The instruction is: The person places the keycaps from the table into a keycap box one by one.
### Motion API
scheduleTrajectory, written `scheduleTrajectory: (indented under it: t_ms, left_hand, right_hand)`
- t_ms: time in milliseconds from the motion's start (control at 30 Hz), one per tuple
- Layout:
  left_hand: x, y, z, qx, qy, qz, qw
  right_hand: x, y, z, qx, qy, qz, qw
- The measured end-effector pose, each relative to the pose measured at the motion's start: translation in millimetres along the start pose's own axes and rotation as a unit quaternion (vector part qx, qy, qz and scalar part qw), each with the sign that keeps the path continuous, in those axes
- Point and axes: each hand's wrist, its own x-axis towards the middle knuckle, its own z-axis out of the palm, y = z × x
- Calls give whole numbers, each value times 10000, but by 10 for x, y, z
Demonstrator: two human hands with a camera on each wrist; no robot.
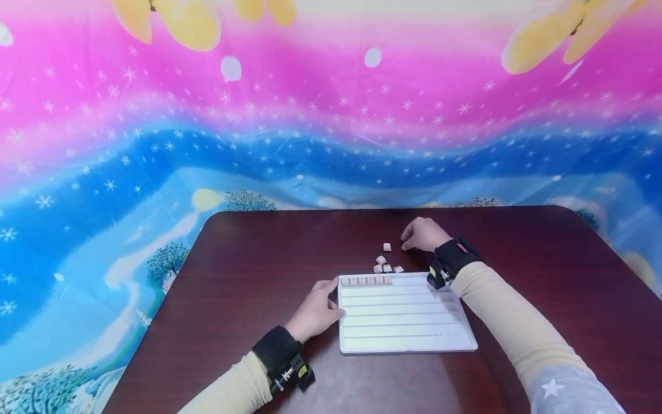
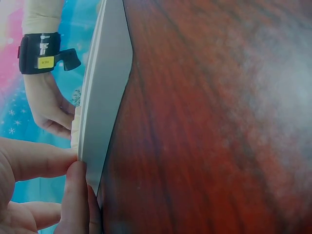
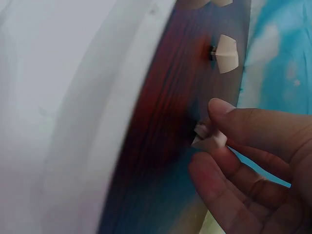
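A white tray (image 1: 408,316) with horizontal ridges lies on the table. Several pale keycaps (image 1: 366,281) line the left part of its top row. My left hand (image 1: 315,310) holds the tray's left edge near the upper corner, thumb and fingertips against the rim. Beyond the tray's far edge, my right hand (image 1: 425,234) has its fingers bent around a small keycap (image 3: 210,140), which sits between thumb and fingers in the right wrist view. Close by on the table stands a single keycap (image 1: 387,247). More loose keycaps (image 1: 380,260) lie between it and the tray.
The dark reddish-brown table (image 1: 258,247) has rounded far corners. Behind it hangs a colourful printed cloth (image 1: 331,126). My right forearm (image 1: 512,310) passes over the tray's right side.
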Motion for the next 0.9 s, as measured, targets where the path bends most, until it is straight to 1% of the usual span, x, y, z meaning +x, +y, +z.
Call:
scheduleTrajectory:
  t_ms: [100,233,333,667,900]
  left_hand:
    - [10,7,-1,-1,-7,13,10000]
    - [13,4,1,7,8,16,10000]
    - [11,-3,2,-9,17,11,10000]
    - [5,3,4,-15,4,-50,10000]
    - [6,4,6,-13,20,-55,10000]
  right_hand:
    - [2,42,9,-43,-54,-90,9999]
    - [10,94,32,-71,-62,-406,9991]
    - [-6,116,37,-38,-83,-545,9985]
    - [-105,142,17,24,39,-588,9983]
    - [-125,180,1,5,14,-663,9978]
